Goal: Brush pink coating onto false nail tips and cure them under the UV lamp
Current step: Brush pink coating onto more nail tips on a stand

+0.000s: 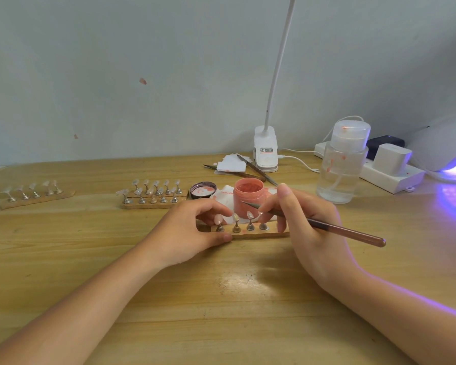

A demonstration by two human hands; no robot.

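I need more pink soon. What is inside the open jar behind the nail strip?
The open jar holds pink coating, visible at its mouth and through its wall. Its depth cannot be seen.

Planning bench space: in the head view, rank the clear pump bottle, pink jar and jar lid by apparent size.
1. Clear pump bottle, largest.
2. Pink jar.
3. Jar lid, smallest, lying beside the jar.
All three sit at a similar depth, so the order looks reliable.

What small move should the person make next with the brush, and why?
Probably lower the brush tip onto a nail tip on the strip. The right hand holds it just above them, the left hand steadies the strip, and these tips look uncoated.
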